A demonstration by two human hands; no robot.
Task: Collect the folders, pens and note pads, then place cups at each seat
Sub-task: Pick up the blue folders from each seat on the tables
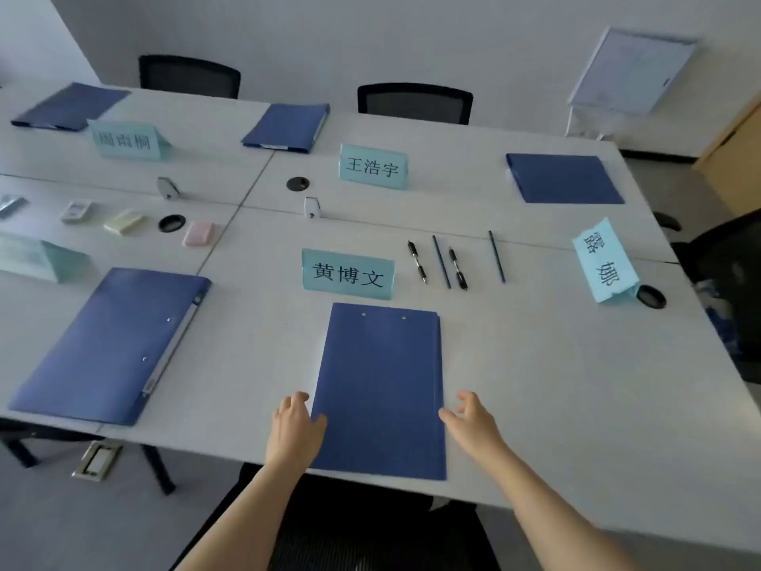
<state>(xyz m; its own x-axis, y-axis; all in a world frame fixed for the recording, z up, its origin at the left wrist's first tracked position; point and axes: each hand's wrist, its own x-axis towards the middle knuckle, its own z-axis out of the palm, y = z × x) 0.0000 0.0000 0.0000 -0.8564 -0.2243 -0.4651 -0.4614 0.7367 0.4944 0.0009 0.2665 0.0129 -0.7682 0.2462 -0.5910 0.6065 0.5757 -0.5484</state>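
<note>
A blue folder [381,389] lies flat at the near table edge in front of me. My left hand [294,422] is at its left edge, thumb touching the cover, fingers relaxed. My right hand [473,422] hovers at its right edge with fingers spread, holding nothing. Another blue folder [111,344] lies at the near left. Several more folders lie across the table: far left [70,105], far middle [288,127], far right [564,178]. Several pens and pencils [453,261] lie in a row beyond the near folder. Pastel note pads [123,221] and a pink one [198,233] sit at left.
Light blue name cards stand at the seats [348,274], [372,166], [605,265], [125,140]. Round cable holes [297,183], [650,296] dot the white table [535,364]. Black chairs [414,103] stand behind the far side; a flip board [630,72] leans at back right.
</note>
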